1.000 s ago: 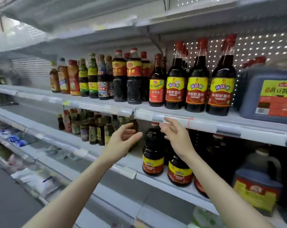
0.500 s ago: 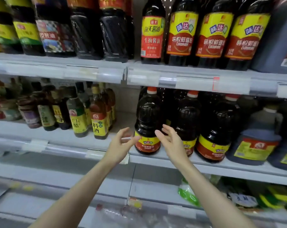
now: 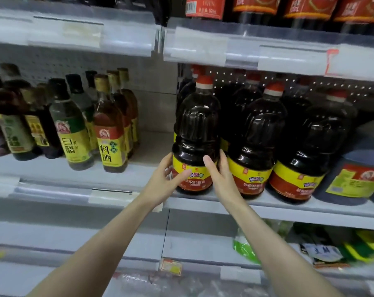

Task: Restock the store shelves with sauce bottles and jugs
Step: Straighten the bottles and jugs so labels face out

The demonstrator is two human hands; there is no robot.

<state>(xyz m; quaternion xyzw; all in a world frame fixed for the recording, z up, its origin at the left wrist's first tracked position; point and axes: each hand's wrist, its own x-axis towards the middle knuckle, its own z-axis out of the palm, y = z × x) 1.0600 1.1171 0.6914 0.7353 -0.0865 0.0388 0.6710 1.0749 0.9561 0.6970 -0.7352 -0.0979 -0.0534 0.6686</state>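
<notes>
From the head camera, both bare arms reach up and forward to the middle shelf (image 3: 289,209), where a row of big dark jugs with red caps stands along the front edge. The left hand (image 3: 164,179) and the right hand (image 3: 220,174) close on the leftmost one, a soy sauce jug (image 3: 195,129) with a yellow and red label. It stands upright at the left end of the row, its base right at the shelf's lip. Whether it rests there or is a shade off the shelf I cannot tell. The left grip wraps the jug's lower left side, thumb laid across the front of the label and fingers tucked round behind. The right grip takes the other side, thumb on the front just above the label and fingers curled into the narrow gap next to the second jug (image 3: 256,142). Both grips are snug on the jug, not spread wide. A third jug (image 3: 314,151) of the same kind stands further right, and beyond it is a squat blue-grey jug (image 3: 351,181) with a yellow label. To the left, across a bare stretch of shelf, stand slimmer bottles: a cooking wine bottle (image 3: 109,133) with a gold cap, a green-labelled vinegar bottle (image 3: 74,133) beside it, and more crowded behind, blurred. The upper shelf (image 3: 203,46) overhead carries clear price-tag holders and more red-labelled bottles. Green packets (image 3: 244,247) lie on the shelf below.
</notes>
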